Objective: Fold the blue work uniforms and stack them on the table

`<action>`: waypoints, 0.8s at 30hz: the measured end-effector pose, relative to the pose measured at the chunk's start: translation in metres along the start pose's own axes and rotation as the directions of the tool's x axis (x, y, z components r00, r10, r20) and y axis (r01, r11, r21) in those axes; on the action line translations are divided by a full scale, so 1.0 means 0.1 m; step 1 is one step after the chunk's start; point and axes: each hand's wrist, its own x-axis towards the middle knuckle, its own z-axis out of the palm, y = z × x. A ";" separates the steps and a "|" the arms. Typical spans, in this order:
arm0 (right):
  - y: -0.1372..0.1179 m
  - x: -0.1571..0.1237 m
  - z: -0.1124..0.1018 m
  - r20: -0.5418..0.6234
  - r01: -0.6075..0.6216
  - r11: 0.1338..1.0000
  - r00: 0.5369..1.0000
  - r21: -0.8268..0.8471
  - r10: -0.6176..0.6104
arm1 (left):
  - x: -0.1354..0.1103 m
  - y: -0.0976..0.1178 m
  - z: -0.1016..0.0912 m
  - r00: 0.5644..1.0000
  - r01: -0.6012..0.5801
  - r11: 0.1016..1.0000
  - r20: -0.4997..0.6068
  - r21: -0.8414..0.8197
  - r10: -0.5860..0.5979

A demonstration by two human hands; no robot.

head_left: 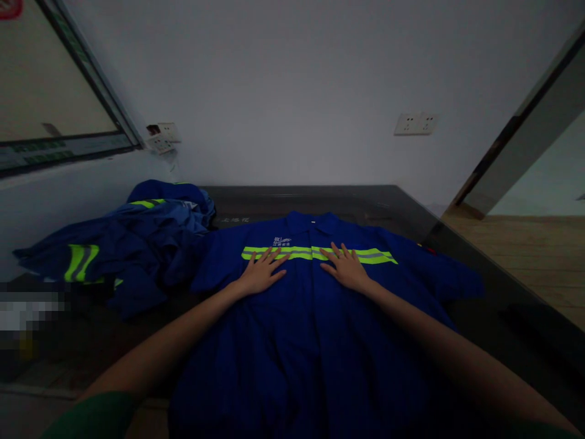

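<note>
A blue short-sleeved work shirt (297,317) lies spread face up, its collar towards the wall and its sleeves out to both sides. A yellow-green reflective band (301,252) crosses its chest, with a white printed logo (282,241) above the band on the left. My left hand (261,272) rests flat on the chest with fingers spread, the fingertips on the band. Opposite it, across the front placket, my right hand (348,268) lies flat in the same way, fingers apart. Neither hand grips the cloth.
A heap of crumpled blue work clothes (150,238) with reflective strips lies at the left of the dark table (365,198). Wall sockets (415,124) sit on the wall behind. A dark item (543,335), hard to make out, is at the right edge.
</note>
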 end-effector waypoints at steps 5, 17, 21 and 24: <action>0.14 0.33 -0.03 0.008 -0.018 0.999 1.000 -0.036 0.019 | 0.40 -0.16 -0.04 1.000 -0.023 1.000 -0.013 0.020 0.023; -0.05 0.34 -0.35 -0.136 0.024 0.991 0.990 -0.134 -0.042 | -0.29 0.09 -0.48 0.899 -0.077 0.996 -0.434 -0.036 0.054; -0.08 -0.54 -0.57 -0.185 0.180 0.980 0.969 0.089 -0.161 | -1.52 0.22 -0.30 0.864 -0.102 0.979 -0.504 -0.176 0.000; 0.04 -1.46 -0.78 -0.138 0.134 0.902 0.987 0.411 -0.083 | -2.33 0.30 0.07 0.758 -0.024 0.980 -0.643 -0.200 -0.113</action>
